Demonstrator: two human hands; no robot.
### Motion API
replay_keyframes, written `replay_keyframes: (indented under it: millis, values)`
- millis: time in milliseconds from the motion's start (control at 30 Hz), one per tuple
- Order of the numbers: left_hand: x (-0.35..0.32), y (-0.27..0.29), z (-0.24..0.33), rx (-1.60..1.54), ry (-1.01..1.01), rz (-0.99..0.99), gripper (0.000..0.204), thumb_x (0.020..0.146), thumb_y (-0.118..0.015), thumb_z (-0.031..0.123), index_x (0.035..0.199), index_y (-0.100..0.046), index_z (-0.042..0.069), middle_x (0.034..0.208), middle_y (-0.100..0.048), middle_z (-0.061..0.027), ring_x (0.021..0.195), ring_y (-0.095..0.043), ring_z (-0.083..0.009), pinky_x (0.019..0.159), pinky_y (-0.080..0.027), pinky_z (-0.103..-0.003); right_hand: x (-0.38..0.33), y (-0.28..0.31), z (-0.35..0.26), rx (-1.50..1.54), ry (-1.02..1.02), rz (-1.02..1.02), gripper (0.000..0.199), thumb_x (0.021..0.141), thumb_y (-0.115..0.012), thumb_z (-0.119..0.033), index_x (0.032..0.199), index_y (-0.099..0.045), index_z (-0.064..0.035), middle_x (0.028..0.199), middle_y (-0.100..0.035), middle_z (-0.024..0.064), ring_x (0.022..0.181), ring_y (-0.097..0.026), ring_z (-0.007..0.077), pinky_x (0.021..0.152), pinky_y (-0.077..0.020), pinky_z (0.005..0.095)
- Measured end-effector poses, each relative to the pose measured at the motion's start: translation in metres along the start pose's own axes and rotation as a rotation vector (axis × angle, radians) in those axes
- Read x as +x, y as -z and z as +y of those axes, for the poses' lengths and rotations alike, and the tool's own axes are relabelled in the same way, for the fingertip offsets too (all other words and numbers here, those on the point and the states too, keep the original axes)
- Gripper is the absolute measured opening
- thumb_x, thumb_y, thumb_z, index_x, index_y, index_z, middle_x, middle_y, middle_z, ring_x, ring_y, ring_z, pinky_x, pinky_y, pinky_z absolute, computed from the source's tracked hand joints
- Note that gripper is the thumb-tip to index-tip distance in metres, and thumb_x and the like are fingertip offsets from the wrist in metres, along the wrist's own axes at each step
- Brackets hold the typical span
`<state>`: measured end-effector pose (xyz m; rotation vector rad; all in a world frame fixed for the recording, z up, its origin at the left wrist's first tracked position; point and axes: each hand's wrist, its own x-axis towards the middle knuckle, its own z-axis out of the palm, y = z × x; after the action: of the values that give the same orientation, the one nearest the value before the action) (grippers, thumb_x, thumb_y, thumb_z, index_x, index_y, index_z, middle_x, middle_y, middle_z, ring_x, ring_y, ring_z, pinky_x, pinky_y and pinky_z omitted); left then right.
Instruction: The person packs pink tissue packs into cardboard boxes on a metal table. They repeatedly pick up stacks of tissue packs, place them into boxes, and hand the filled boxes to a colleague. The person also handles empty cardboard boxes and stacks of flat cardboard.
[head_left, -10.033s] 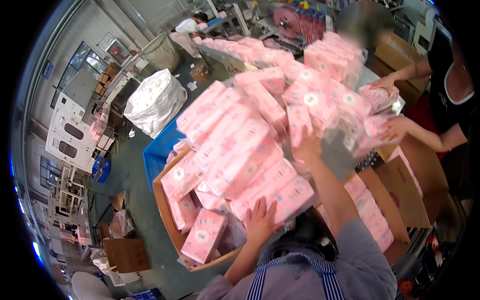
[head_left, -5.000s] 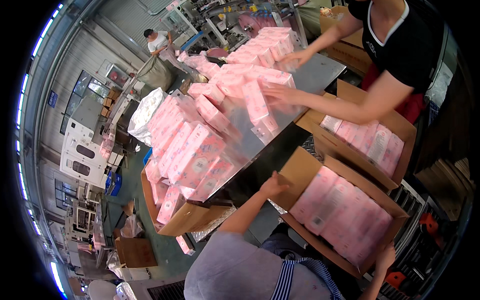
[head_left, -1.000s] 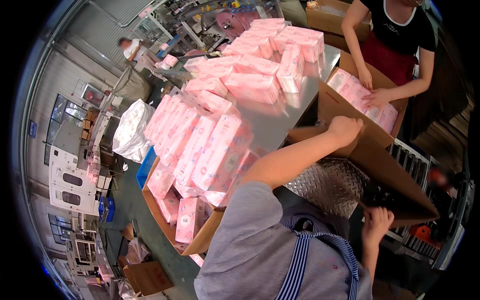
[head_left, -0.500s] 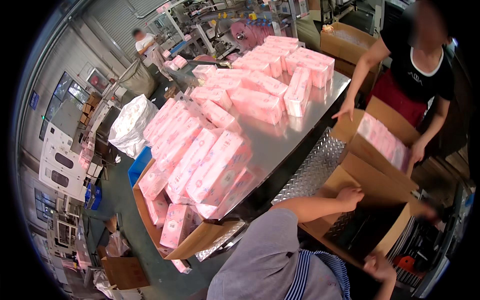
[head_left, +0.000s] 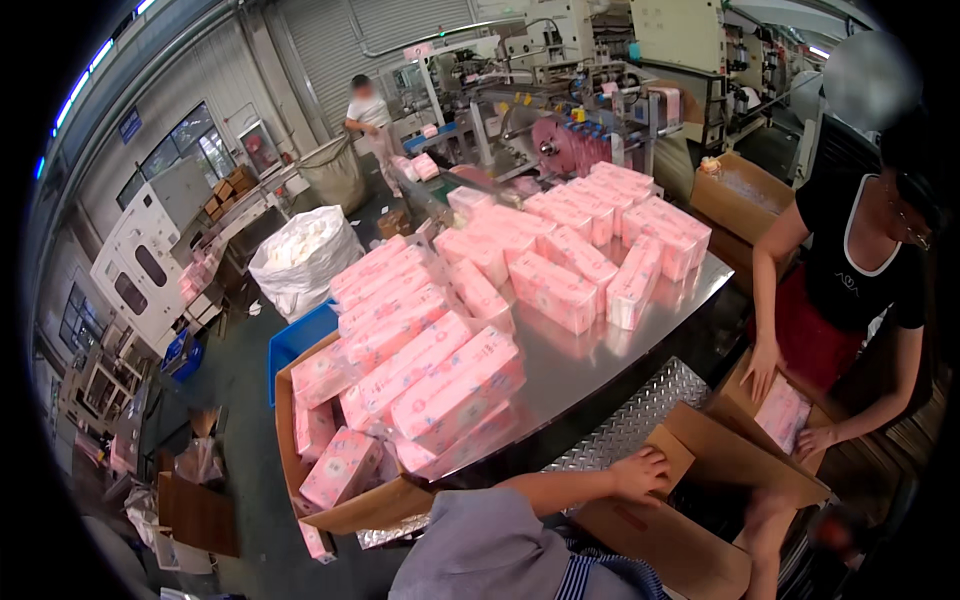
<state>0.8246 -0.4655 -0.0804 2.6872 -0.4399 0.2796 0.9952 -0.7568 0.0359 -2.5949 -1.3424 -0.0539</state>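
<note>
An open cardboard box stands low in front of me, its inside dark. My left hand is closed over a flap at its far left, the fingers curled at the edge. My right hand is at the box's right side; it is smeared by motion, and its fingers cannot be made out. To the left, pink tissue packs pile up on a metal table and in another carton. Just beyond my box, a co-worker's hands rest on a carton holding a pink pack.
A ridged metal plate lies between table and box. A blue bin and a white sack stand left of the table. Machinery fills the back, where another person stands. A brown carton sits behind the table.
The view has shifted, and things sit lower in it. My left hand has flattened onto the flap, and my right has moved up the box's side. The co-worker's carton shows less of its contents.
</note>
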Motion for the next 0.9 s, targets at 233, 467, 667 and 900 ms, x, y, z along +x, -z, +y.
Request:
replay_keyframes:
  millis: [233,467,667,900]
  values:
    - [0.006,-0.024,0.081,0.538,-0.142,0.455,0.045,0.082,-0.057,0.040,0.117,-0.056,0.011,0.132,-0.046,-0.0112,0.129,-0.036,-0.0266,0.106,-0.026,-0.054,-0.065,-0.044,-0.060,-0.200,-0.072,0.259,0.035,0.089,-0.055,-0.035,0.098,-0.065,-0.0029,0.098,-0.064,0.0159,0.089,-0.061,0.0282,0.080,-0.0463,0.0521]
    - [-0.069,0.026,-0.020,0.192,0.766,-0.139,0.068,0.091,-0.042,0.053,0.146,-0.026,0.017,0.154,-0.017,-0.0089,0.143,-0.011,-0.0297,0.109,-0.015,-0.062,-0.112,-0.129,0.068,1.099,-0.932,0.591,0.037,0.100,-0.039,-0.035,0.106,-0.051,0.0001,0.115,-0.056,0.0181,0.103,-0.054,0.0227,0.088,-0.0445,0.0360]
    - [-0.159,-0.017,-0.170,0.166,0.911,-0.239,0.062,0.095,-0.036,0.047,0.146,-0.025,0.013,0.154,-0.016,-0.0092,0.142,-0.014,-0.0260,0.114,-0.010,-0.052,-0.198,-0.181,0.007,1.337,-1.014,-0.060,0.050,0.099,-0.039,-0.037,0.126,-0.041,0.0058,0.122,-0.054,0.0199,0.111,-0.052,0.0257,0.097,-0.0415,0.0377]
    - [-0.025,-0.019,0.015,-1.368,0.830,-0.048,0.078,0.093,-0.042,0.055,0.145,-0.024,0.001,0.148,-0.029,-0.0185,0.138,-0.024,-0.0256,0.113,-0.020,-0.036,-0.218,-0.026,0.008,1.412,-1.091,0.369,0.057,0.099,-0.040,-0.040,0.132,-0.043,0.0052,0.127,-0.053,0.0164,0.116,-0.050,0.0262,0.100,-0.0391,0.0376]
